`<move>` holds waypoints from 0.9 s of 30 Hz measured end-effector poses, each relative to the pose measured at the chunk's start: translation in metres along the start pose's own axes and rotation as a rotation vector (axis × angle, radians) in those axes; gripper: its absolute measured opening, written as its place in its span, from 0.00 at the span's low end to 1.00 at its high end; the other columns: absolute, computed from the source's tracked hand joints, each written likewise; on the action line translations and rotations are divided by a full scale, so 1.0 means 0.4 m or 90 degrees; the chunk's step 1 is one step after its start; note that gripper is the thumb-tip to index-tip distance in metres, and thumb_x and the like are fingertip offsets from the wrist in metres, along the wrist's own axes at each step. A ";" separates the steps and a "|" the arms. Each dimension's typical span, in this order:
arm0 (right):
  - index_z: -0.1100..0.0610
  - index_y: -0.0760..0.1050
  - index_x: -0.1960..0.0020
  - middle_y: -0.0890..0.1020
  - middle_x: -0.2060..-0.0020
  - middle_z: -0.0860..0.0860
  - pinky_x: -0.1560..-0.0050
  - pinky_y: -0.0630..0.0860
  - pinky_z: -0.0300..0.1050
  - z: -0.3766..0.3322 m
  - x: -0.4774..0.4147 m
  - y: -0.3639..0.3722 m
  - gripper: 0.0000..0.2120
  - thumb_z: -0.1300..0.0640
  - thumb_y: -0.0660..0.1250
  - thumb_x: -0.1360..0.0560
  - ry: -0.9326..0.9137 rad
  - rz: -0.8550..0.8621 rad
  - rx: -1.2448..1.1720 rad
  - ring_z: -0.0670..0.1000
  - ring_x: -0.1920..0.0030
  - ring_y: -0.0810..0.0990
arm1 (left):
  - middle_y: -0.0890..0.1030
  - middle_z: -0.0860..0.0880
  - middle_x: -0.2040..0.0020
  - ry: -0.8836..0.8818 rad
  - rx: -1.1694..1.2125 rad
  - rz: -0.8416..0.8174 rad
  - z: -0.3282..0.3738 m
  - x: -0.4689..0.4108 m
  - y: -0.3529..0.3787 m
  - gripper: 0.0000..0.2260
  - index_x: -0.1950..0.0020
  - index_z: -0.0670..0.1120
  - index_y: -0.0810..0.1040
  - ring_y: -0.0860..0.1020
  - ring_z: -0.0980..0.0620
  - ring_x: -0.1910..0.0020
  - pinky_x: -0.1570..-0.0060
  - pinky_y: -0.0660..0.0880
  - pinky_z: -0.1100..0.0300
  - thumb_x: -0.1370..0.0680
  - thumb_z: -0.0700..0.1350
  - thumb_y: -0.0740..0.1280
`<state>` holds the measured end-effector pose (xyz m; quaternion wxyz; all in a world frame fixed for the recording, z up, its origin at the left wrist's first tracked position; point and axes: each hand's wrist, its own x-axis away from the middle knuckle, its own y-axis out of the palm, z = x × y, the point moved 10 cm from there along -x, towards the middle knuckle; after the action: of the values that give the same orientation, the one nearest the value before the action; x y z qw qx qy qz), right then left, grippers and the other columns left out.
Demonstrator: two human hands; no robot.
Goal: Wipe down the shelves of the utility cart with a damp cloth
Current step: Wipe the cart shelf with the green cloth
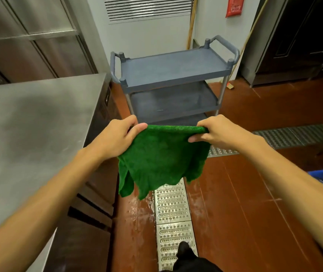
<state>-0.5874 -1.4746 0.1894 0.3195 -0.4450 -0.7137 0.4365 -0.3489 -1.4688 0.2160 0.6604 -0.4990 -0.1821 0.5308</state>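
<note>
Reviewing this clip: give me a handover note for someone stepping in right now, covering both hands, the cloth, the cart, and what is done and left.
Left hand pinches one top corner of the green cloth; right hand pinches the other.
The cloth hangs spread in the air, not touching the grey utility cart ahead. Whether it is damp cannot be told.
Done: cloth picked up and opened.
Left: wipe all three shelves, probably top shelf first.

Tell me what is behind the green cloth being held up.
Behind the green cloth stands the grey utility cart: its top shelf and middle shelf show above the cloth's edge, which the left hand and right hand pinch. The bottom shelf is mostly covered.
</note>
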 end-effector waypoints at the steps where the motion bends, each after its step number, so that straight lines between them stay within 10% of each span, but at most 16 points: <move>1: 0.53 0.77 0.59 0.80 0.65 0.50 0.64 0.74 0.49 0.021 -0.021 -0.015 0.29 0.28 0.63 0.39 -0.003 -0.001 -0.012 0.50 0.63 0.78 | 0.71 0.52 0.73 0.019 -0.015 -0.007 -0.001 -0.027 0.001 0.19 0.62 0.58 0.65 0.74 0.59 0.69 0.69 0.67 0.61 0.21 0.70 0.53; 15: 0.56 0.70 0.68 0.72 0.73 0.55 0.69 0.65 0.45 0.196 -0.282 -0.115 0.34 0.23 0.63 0.33 -0.054 0.078 -0.107 0.48 0.73 0.69 | 0.70 0.57 0.63 0.066 -0.132 -0.095 -0.156 -0.325 0.059 0.17 0.60 0.56 0.70 0.72 0.51 0.63 0.63 0.76 0.47 0.31 0.68 0.68; 27: 0.46 0.80 0.53 0.83 0.61 0.45 0.57 0.78 0.54 0.286 -0.672 -0.230 0.13 0.39 0.64 0.24 -0.051 0.067 -0.105 0.45 0.59 0.80 | 0.84 0.52 0.55 0.049 0.053 -0.097 -0.418 -0.689 0.018 0.21 0.50 0.48 0.84 0.82 0.54 0.55 0.54 0.79 0.47 0.32 0.63 0.73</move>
<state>-0.6092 -1.7795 0.2071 0.2293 -0.4890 -0.7350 0.4099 -0.3259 -1.7903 0.2166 0.7253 -0.4759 -0.1721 0.4668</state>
